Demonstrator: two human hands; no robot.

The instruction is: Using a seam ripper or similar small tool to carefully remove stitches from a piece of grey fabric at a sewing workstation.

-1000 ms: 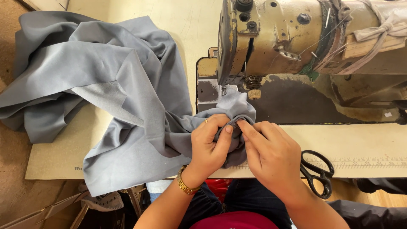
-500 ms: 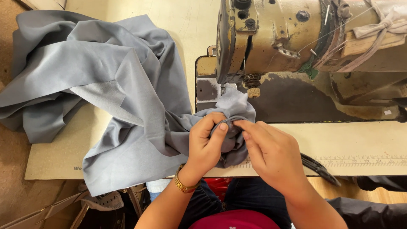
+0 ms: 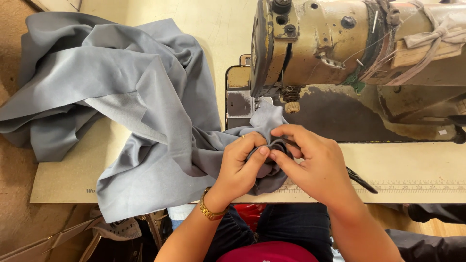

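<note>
A large piece of grey fabric (image 3: 121,92) lies bunched across the left of the sewing table and runs to the needle area of an old beige sewing machine (image 3: 330,43). My left hand (image 3: 242,165) pinches a folded edge of the fabric just in front of the presser foot. My right hand (image 3: 310,162) grips the same fold from the right, fingertips meeting those of the left. A gold watch sits on my left wrist (image 3: 209,209).
Black scissors (image 3: 361,180) lie on the table, mostly hidden under my right hand. A ruler strip (image 3: 417,187) runs along the table's front edge. The machine's dark bed (image 3: 349,116) lies behind my hands. Cardboard and bags (image 3: 116,233) sit below the table's left side.
Both hands moved slightly up towards the needle and closed tighter on the fabric fold. My right hand now covers most of the scissors.
</note>
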